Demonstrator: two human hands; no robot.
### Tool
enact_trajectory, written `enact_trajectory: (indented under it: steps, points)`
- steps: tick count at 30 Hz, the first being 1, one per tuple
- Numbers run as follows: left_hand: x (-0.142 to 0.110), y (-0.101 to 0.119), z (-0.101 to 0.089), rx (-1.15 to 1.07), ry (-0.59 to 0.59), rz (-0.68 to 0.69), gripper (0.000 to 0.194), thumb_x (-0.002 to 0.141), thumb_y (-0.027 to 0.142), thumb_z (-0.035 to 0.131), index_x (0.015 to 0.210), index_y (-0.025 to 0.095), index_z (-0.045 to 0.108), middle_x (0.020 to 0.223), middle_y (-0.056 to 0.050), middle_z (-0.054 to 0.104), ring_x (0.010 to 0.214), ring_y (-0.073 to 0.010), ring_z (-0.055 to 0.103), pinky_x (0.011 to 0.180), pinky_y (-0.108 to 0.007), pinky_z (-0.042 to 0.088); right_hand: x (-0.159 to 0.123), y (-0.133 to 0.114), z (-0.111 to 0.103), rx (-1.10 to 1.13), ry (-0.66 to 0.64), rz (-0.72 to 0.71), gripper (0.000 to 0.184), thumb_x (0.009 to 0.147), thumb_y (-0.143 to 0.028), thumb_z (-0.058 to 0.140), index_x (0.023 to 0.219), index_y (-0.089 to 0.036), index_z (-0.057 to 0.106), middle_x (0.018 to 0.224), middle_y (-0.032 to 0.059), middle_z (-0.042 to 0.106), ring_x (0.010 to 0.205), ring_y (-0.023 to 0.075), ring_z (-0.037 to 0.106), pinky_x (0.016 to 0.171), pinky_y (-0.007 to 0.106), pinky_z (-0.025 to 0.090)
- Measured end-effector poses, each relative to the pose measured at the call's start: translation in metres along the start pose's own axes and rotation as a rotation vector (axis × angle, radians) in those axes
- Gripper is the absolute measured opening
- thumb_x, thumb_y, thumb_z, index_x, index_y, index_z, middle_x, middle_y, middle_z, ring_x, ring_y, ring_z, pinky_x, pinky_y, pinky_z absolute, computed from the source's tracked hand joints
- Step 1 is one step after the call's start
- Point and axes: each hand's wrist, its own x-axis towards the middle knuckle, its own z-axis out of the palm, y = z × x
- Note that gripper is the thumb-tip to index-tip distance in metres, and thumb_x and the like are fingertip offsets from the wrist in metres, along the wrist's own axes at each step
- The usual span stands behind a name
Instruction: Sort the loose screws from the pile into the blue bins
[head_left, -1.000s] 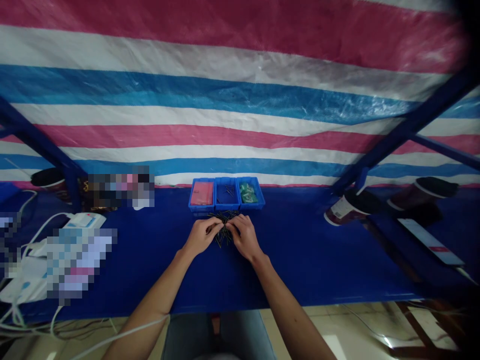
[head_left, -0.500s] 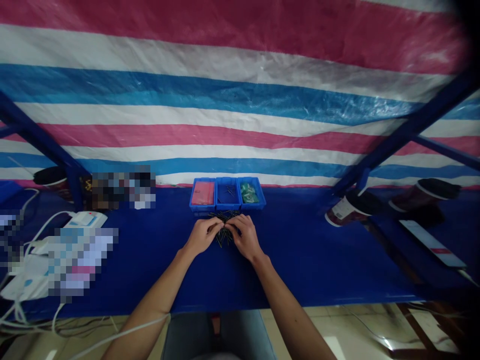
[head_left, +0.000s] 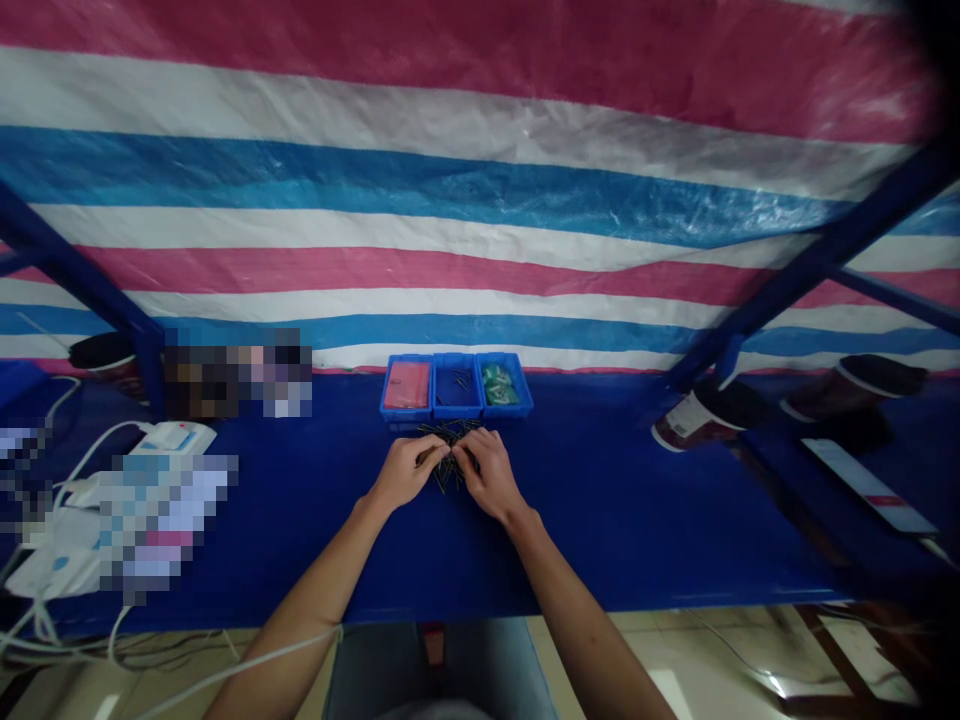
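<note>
Both hands are right in the middle of it: the left hand [head_left: 405, 472] and the right hand [head_left: 489, 476] are curled over, with their fingertips almost meeting above a loose pile of thin dark pins [head_left: 448, 458]. Can't tell from here whether either hand is actually pinching a pin, since the fingers hide that bit. The pile sits on the blue table cover [head_left: 637, 500], near the middle of the table and just this side of three blue plastic bins.

What could go wrong? The pins are crisscrossed, so tugging one could drag its neighbours and scatter them. A stray one could easily end up in the wrong bin, because the pile almost touches them. Thin pins are also easy to fumble, and the sharp ends could poke a finger if they're pointed.

The left bin [head_left: 406, 386] holds a pink bag, the middle bin [head_left: 456, 388] a few dark pins, and the right bin [head_left: 501, 386] green packets. Off to the left there's a white power strip [head_left: 176, 437] with a tangle of white cables [head_left: 75, 455], and another white cable [head_left: 247, 672] runs close to the left forearm at the near edge. On the right are a paper cup [head_left: 705, 415] and a phone [head_left: 870, 487], both well clear of the hands.
</note>
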Motion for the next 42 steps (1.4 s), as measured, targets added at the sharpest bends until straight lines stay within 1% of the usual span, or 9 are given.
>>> enact_trajectory:
  steps: [4,9,17,26,30,33,36,40,42]
  points:
    - [0.000,-0.001,0.000,-0.001,0.008,0.001,0.035,0.097,0.038,0.050,0.077,0.014,0.066,0.057,0.004,0.049,0.052,-0.0098,0.039,0.054,-0.022,0.030,0.000,-0.001,0.000,-0.017,-0.023,0.005,0.031,0.105,-0.027,0.039,0.079,-0.020,0.056,0.075,0.0028,0.061,0.077,0.0192,0.053,0.075,0.035,0.036]
    - [0.000,-0.002,-0.001,0.000,0.005,-0.013,0.036,0.098,0.037,0.048,0.075,0.014,0.063,0.055,0.005,0.045,0.051,-0.0093,0.039,0.053,-0.022,0.029,-0.001,0.001,0.001,0.041,0.002,-0.023,0.010,0.100,-0.027,0.053,0.103,-0.022,0.061,0.092,0.0048,0.068,0.087,0.0211,0.058,0.080,0.037,0.036]
    - [0.000,-0.001,-0.002,0.008,0.010,-0.028,0.044,0.100,0.038,0.046,0.064,0.015,0.057,0.052,0.005,0.044,0.050,-0.0089,0.041,0.055,-0.021,0.031,-0.001,0.004,0.003,0.012,0.006,-0.028,0.023,0.103,-0.027,0.045,0.089,-0.021,0.061,0.082,0.0044,0.065,0.081,0.0202,0.056,0.075,0.035,0.034]
    - [0.001,-0.002,-0.001,-0.003,-0.011,-0.005,0.043,0.099,0.036,0.047,0.065,0.014,0.059,0.053,0.004,0.049,0.052,-0.0090,0.044,0.057,-0.021,0.032,0.001,0.002,0.000,0.012,-0.035,0.019,0.042,0.106,-0.031,0.034,0.067,-0.020,0.043,0.064,-0.0010,0.050,0.063,0.0150,0.046,0.072,0.031,0.033]
    - [0.001,-0.002,-0.002,-0.031,-0.009,-0.019,0.041,0.098,0.037,0.049,0.068,0.013,0.063,0.054,0.004,0.049,0.051,-0.0083,0.041,0.056,-0.021,0.031,0.001,0.003,-0.002,0.058,-0.015,0.016,0.036,0.105,-0.030,0.040,0.072,-0.019,0.052,0.069,0.0001,0.057,0.069,0.0155,0.051,0.074,0.032,0.034]
    - [0.000,-0.003,-0.003,-0.068,0.018,-0.044,0.041,0.098,0.039,0.049,0.070,0.013,0.065,0.052,0.005,0.046,0.049,-0.0087,0.040,0.054,-0.021,0.030,0.001,0.003,-0.005,0.086,0.033,0.013,0.025,0.102,-0.027,0.047,0.083,-0.020,0.061,0.077,0.0016,0.063,0.077,0.0175,0.056,0.076,0.032,0.034]
    - [-0.001,-0.006,-0.004,-0.127,0.094,-0.086,0.040,0.098,0.040,0.048,0.073,0.014,0.064,0.049,0.005,0.045,0.047,-0.0093,0.040,0.052,-0.022,0.030,0.006,0.004,-0.011,0.091,0.141,0.063,0.019,0.100,-0.027,0.051,0.089,-0.020,0.065,0.083,0.0030,0.067,0.079,0.0188,0.058,0.078,0.033,0.036]
    - [-0.001,-0.008,-0.004,-0.165,0.166,-0.129,0.041,0.098,0.042,0.047,0.074,0.014,0.064,0.048,0.005,0.042,0.045,-0.0093,0.039,0.050,-0.022,0.029,0.030,0.012,-0.018,0.041,0.310,0.175,0.017,0.097,-0.028,0.054,0.095,-0.021,0.069,0.087,0.0039,0.068,0.077,0.0186,0.059,0.081,0.033,0.039]
    - [-0.001,-0.008,-0.004,-0.164,0.172,-0.135,0.041,0.098,0.043,0.048,0.074,0.014,0.065,0.047,0.005,0.041,0.045,-0.0092,0.038,0.050,-0.022,0.029,0.046,0.019,-0.020,0.042,0.319,0.194,0.018,0.095,-0.028,0.055,0.099,-0.020,0.070,0.086,0.0041,0.067,0.073,0.0181,0.058,0.076,0.032,0.041]
